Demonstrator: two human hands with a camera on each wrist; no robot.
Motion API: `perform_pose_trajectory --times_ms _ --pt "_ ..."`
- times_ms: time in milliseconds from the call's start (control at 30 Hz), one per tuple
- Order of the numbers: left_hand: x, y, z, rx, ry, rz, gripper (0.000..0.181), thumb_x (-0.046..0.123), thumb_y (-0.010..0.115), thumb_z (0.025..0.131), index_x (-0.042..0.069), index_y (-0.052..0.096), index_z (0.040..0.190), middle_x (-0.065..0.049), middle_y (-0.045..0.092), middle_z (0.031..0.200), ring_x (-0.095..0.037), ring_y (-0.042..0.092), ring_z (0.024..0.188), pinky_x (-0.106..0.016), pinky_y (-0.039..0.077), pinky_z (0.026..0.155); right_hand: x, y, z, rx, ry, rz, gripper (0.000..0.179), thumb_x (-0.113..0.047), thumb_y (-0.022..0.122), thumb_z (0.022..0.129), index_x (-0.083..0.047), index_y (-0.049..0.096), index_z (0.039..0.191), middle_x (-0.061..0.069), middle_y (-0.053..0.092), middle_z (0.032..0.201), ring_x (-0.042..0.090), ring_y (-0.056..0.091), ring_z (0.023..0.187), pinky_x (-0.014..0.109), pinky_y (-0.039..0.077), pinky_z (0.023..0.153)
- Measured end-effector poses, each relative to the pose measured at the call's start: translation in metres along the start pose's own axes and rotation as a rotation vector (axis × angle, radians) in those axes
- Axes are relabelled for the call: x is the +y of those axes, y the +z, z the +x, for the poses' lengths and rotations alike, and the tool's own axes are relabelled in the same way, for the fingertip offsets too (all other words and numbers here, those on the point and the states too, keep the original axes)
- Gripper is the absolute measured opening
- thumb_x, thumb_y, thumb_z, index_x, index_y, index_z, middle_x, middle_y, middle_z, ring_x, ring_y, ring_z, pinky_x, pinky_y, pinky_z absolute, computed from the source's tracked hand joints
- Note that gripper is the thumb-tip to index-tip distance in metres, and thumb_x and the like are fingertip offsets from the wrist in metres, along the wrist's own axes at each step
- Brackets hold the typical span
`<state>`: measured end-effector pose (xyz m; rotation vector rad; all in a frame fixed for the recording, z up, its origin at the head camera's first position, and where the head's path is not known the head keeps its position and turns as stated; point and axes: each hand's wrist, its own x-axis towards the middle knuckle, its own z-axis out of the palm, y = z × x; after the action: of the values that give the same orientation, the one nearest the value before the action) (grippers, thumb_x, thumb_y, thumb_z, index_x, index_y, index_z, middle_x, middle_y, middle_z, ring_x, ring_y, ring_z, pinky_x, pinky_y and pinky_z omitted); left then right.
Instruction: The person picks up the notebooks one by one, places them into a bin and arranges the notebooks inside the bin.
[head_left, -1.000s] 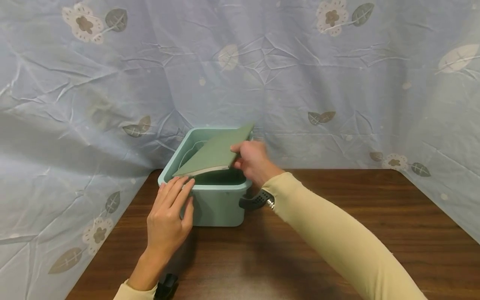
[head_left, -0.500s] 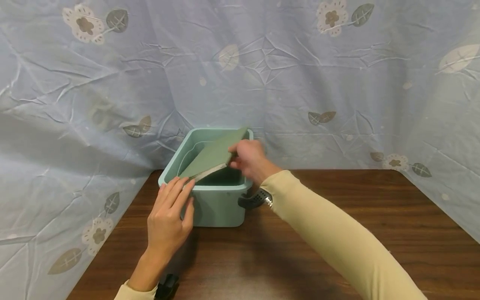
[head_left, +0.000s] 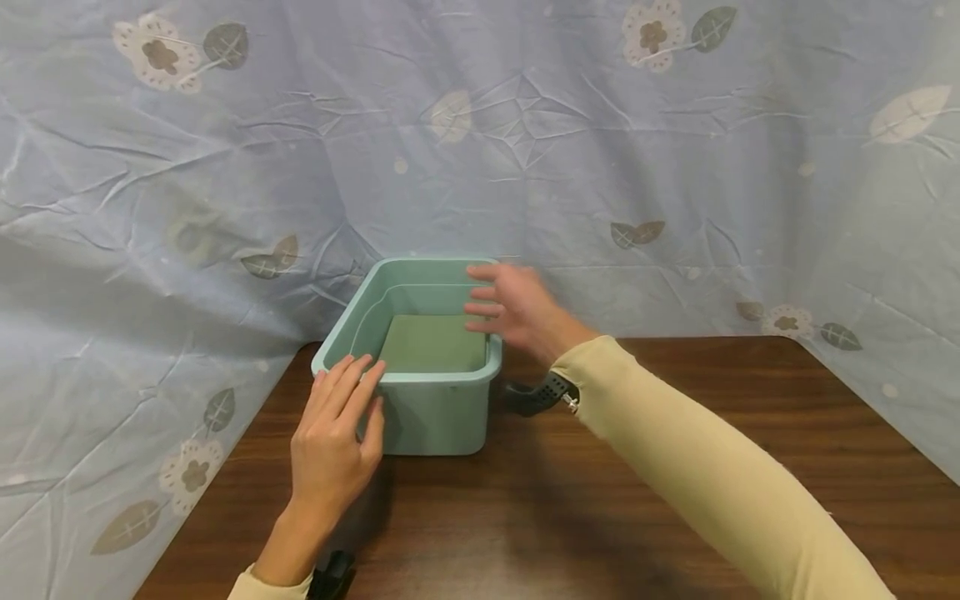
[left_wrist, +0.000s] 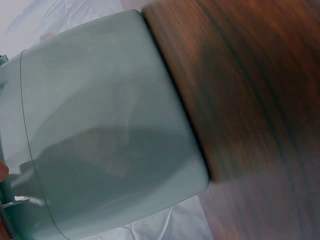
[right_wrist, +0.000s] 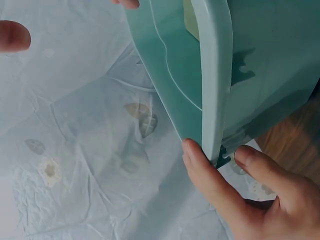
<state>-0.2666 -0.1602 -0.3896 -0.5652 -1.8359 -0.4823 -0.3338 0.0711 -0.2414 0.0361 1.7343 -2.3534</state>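
A pale green plastic bin (head_left: 435,417) stands on the table, its front wall (left_wrist: 110,100) filling much of the left wrist view. Inside lies a green-covered book (head_left: 433,343), flat at the bottom; one corner of the book (right_wrist: 191,20) shows past the rim in the right wrist view. My left hand (head_left: 333,450) rests its extended fingers on the bin's front left corner, with the thumb (right_wrist: 260,167) apart from the rim. Over the right rim, my right hand (head_left: 521,308) has its fingers spread and holds nothing.
The brown wood-grain table (head_left: 675,483) extends in front and to the right. A light blue curtain (head_left: 570,200) with flower and leaf prints hangs behind and along both sides, close to the bin's back. Dark straps (head_left: 536,396) circle both wrists.
The book, earlier tilted in my right hand above the bin, has dropped flat inside. My right hand has let go, spread its fingers and moved slightly right. The left hand stays at the corner.
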Motion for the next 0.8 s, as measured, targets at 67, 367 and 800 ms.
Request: perform_pose_trajectory --times_ms 67,367,800 --pt "-0.001 -0.001 -0.001 0.001 0.002 0.000 0.043 0.005 0.066 0.085 0.009 0.067 0.128 -0.010 0.067 0.129 -0.034 0.059 0.124 -0.060 0.042 0.106 -0.001 -0.003 -0.004 -0.025 -0.003 -0.013 0.072 -0.019 0.061 0.096 -0.014 0.022 0.156 0.027 0.037 0.153 0.044 0.047 0.134 0.052 0.049 0.103" --pt "0.000 -0.002 0.001 0.006 -0.001 -0.002 0.043 0.004 0.066 0.084 0.009 0.068 0.127 -0.010 0.068 0.128 -0.034 0.060 0.122 -0.060 0.042 0.105 -0.008 -0.044 -0.024 -0.104 -0.155 -0.218 0.059 -0.022 0.057 0.099 -0.005 0.035 0.151 0.021 0.046 0.149 0.041 0.048 0.135 0.052 0.043 0.110" --pt "0.001 0.001 0.003 -0.015 -0.001 0.008 0.040 0.008 0.066 0.086 0.008 0.068 0.126 -0.010 0.068 0.126 -0.034 0.061 0.121 -0.058 0.044 0.105 0.000 -0.159 -0.064 -0.011 -0.252 -0.778 0.071 -0.053 0.054 0.097 -0.020 0.031 0.155 0.008 0.032 0.160 0.033 0.039 0.144 0.053 0.037 0.114"
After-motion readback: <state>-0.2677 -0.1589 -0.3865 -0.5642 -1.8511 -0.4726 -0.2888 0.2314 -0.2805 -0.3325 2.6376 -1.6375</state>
